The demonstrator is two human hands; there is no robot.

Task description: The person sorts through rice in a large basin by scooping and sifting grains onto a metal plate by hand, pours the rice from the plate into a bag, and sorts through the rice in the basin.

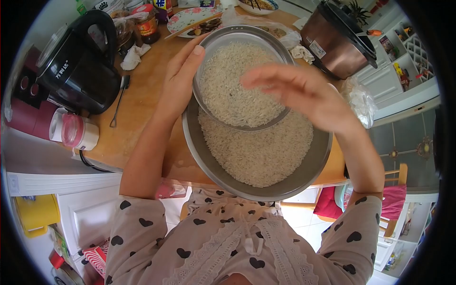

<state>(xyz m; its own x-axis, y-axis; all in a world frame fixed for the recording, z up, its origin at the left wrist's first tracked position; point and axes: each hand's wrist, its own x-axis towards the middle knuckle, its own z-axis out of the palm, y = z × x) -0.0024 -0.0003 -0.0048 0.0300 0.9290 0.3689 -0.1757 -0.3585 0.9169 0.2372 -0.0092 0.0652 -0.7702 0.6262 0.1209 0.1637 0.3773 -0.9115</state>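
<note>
My left hand is closed on the left rim of a shallow round metal dish, its thumb on the upper edge. White rice grains lie spread in this dish, with a small dark speck among them. Over the dish's right side hovers my right hand, blurred by motion, its fingers stretched out and nothing seen in them. Below the dish stands a larger metal basin on the table's front edge, holding more rice. The dish covers the basin's far part.
A black electric kettle, a small jar with a pink lid and a thin metal tool are on the left of the wooden table. Behind are a sauce jar and a floral plate. A rice cooker stands back right.
</note>
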